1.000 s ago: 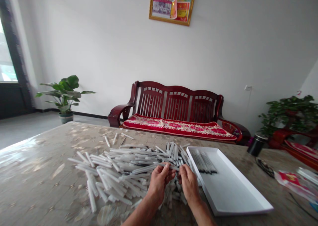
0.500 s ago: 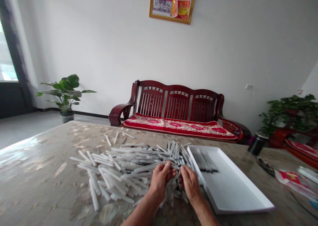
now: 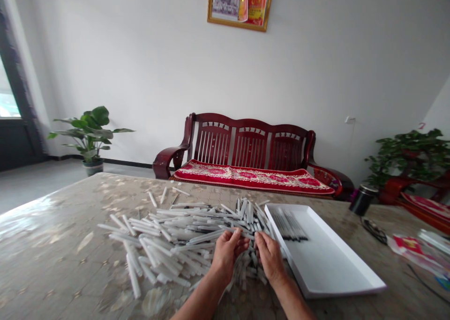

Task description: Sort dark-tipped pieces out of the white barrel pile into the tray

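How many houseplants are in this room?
2. One broad-leaved plant stands in a pot on the floor, left of the dark red wooden sofa; a bushier plant is right of the sofa, its pot hidden. Others could be out of view.

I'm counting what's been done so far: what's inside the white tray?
The white tray holds a tidy batch of slim dark-tipped sticks lying side by side toward its far end. The tray floor beneath them is covered, so anything under them can't be seen.
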